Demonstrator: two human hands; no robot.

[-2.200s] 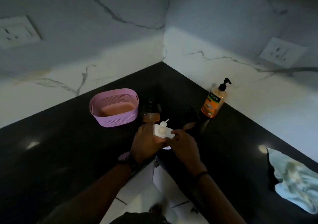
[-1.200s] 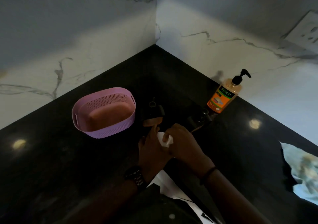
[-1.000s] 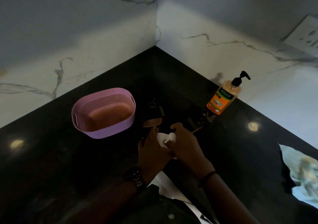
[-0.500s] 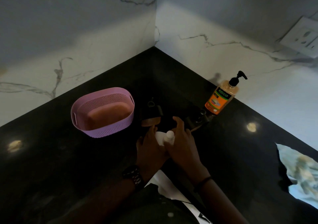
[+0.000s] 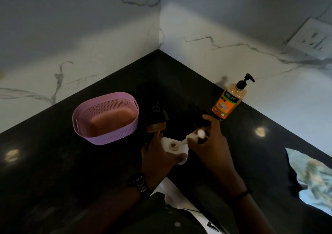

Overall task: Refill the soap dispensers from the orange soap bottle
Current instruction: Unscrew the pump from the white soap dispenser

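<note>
White dispenser (image 5: 175, 150): one, on the black counter (image 5: 53, 170) at its front edge, gripped round the body by the left hand (image 5: 158, 159). Change since half a second ago: the pump (image 5: 193, 137), then seated on the neck, is now lifted clear and tilted, pinched in the right hand (image 5: 208, 143); the neck stands open, so this dispenser looks ready to be filled. Dark dispensers: apparently two, one (image 5: 157, 121) just behind the left hand, another (image 5: 197, 113) behind the right, too dim to detail. Orange bottle (image 5: 227, 102): one, upright by the right wall, pump on, untouched. Pink basket (image 5: 106, 118): one, left. Cloth (image 5: 312, 178): one, far right. Wall socket (image 5: 312, 38): one in view.
</note>
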